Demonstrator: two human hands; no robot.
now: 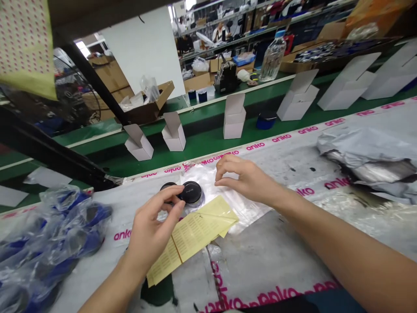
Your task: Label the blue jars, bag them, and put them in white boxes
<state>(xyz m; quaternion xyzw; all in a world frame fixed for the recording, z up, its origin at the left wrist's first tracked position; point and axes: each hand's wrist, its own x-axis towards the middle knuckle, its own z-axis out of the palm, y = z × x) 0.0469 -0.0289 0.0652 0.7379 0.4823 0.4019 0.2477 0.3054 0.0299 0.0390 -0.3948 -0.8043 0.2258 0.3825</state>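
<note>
label sheets just beside black disc

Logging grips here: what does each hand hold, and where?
Left hand pinches the black disc at its near rim; right hand pinches the clear bag at its upper edge.

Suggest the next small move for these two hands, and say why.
Probably slide the disc into the bag. The left hand pinches the black disc's rim, and the right hand pinches the clear bag's edge just beside it, seemingly lifting it open.
</note>
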